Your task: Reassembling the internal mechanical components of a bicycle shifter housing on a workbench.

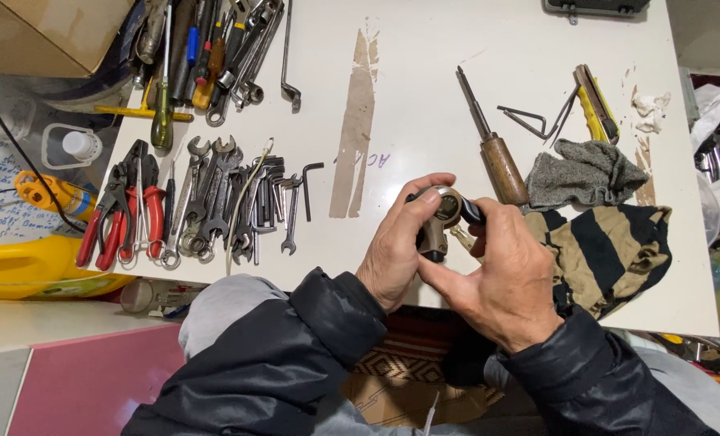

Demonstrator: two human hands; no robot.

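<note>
The left hand [398,246] wraps around a small metal fitting [438,222], steadying it above the white surface [424,97], while the right hand [509,274] pinches its dark end. A wooden-handled screwdriver [493,145] and striped cloth [610,242] lie within reach.

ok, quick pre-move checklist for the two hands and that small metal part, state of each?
1. Left hand grips the small metal part: ok, fingers wrap its top.
2. Right hand supports it: ok, thumb under the lower end.
3. Part held above the white table, not resting on it: ok.
4. Wooden-handled screwdriver lies free beside the hands: ok.
5. Striped cloth away from the grip: ok, it lies under the right wrist only.
6. Part's moving pieces seated: cannot tell, fingers cover them.
</note>
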